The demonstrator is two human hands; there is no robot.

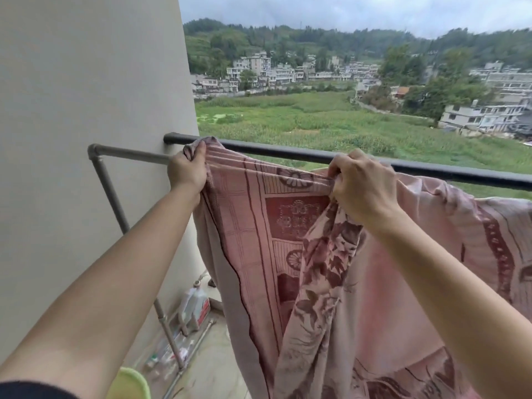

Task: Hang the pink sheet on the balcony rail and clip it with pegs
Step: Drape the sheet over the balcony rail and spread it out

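left hand [185,171]: at 9 o'clock of the view, arm stretched forward. its fingers [199,153] are curled tight round a bunched corner of the cloth, just beside the rail's wall end.
right hand [359,185]: at 3 o'clock of the view, back of the hand toward the camera. its fingers [337,171] are bent and pinch a gathered fold of the top edge, just below the rail.
pink sheet [388,283]: stretched between the two hands and hanging down toward 6 o'clock. it is pale pink with dark red borders, wheels and leaf patterns. at 3 o'clock, past the right hand, part of it is already draped over the rail. the corner in the left hand lies against the rail; i cannot tell whether it goes over it.
balcony rail [288,152]: a dark round bar running from the wall at 10 o'clock across to 3 o'clock.
pipe frame [109,180]: grey metal tubes at 9 o'clock, along the wall and slanting down to the floor at 7 o'clock.
wall [86,82]: plain pale plaster filling 9 to 11 o'clock.
floor items: a plastic jug [195,306] at 7 o'clock by the frame's foot; a yellow-green rim [129,383] at the bottom edge.
beyond the rail: green field, houses and wooded hills from 12 to 2 o'clock.
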